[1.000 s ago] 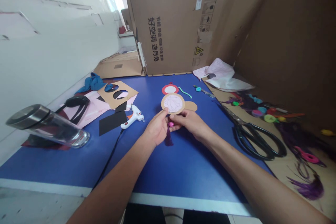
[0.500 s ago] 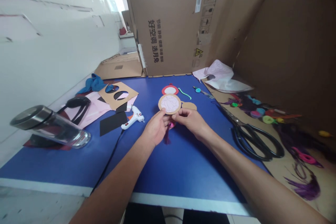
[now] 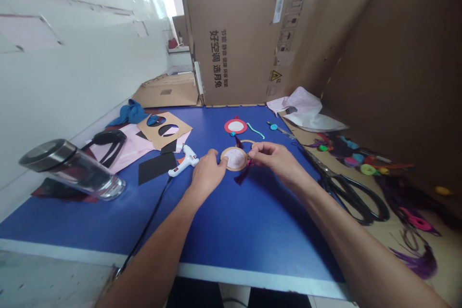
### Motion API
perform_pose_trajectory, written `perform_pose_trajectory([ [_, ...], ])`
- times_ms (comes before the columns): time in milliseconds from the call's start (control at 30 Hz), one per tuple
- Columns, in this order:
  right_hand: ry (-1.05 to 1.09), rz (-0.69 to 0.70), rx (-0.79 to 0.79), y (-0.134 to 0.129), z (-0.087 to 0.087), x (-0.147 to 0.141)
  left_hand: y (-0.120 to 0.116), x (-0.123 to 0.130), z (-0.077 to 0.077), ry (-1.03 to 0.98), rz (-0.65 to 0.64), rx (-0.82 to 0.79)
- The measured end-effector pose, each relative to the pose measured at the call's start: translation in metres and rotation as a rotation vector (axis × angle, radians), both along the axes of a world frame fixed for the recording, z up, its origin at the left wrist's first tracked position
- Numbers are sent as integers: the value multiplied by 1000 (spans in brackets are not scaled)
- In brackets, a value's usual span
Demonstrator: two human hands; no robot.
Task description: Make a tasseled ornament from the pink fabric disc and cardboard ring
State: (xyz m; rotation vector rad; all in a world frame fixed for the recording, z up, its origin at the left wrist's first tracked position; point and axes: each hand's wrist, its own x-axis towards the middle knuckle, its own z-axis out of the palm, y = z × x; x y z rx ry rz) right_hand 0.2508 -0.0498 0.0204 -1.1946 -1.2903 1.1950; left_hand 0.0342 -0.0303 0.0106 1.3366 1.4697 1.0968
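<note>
Disc: the small lilac-centred disc (image 3: 235,159) with a tan rim is between your hands, over the middle of the blue table (image 3: 216,245).
Left hand: your left hand (image 3: 209,173) is at the disc's left side, thumb on its edge, the other fingers bent; whether they grip it, you cannot tell.
Right hand: your right hand (image 3: 276,161) has thumb and forefinger drawn together at the disc's right edge; what is between them is too small to tell.
Tassel: a dark tassel (image 3: 240,179) shows just on the near side of the disc.
Tan ring: part of another tan rim (image 3: 247,142) shows just beyond the disc.
Red disc: the red-rimmed disc (image 3: 227,127) lies farther off, a teal bead (image 3: 233,134) at its near edge, a green strip (image 3: 255,130) to its right.
Glue gun: the white glue gun (image 3: 186,160) lies near your left hand, a black card (image 3: 153,169) to its left.
Far left: a tan card (image 3: 181,124) with two holes overlaps pink sheets (image 3: 127,148).
Left: a clear bottle (image 3: 84,173).
Right: big black-handled scissors (image 3: 345,187), with coloured beads (image 3: 368,169) farther right.
</note>
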Motion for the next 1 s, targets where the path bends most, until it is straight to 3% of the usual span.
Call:
perform_pose_trajectory([
  [67, 18, 21, -12, -1, 2, 0, -5, 0, 4, 131, 21, 185],
  [133, 29, 46, -15, -3, 3, -1, -10, 7, 8, 127, -100, 255],
  [233, 31, 90, 3, -6, 6, -4, -18, 22, 10, -137, -392, 172],
  [300, 5, 102, 34, -7, 7, -6, -21, 29, 10, -277, -461, 111],
  [500, -81, 88, 59, -9, 10, -8, -24, 29, 8, -432, -470, -28],
  [800, -38, 72, 26, -10, 10, -11, -21, 32, 2, -315, -392, 51],
  [1000, 18, 96, 0, -9, 11, -7, -20, 31, 1, -337, -339, 16],
])
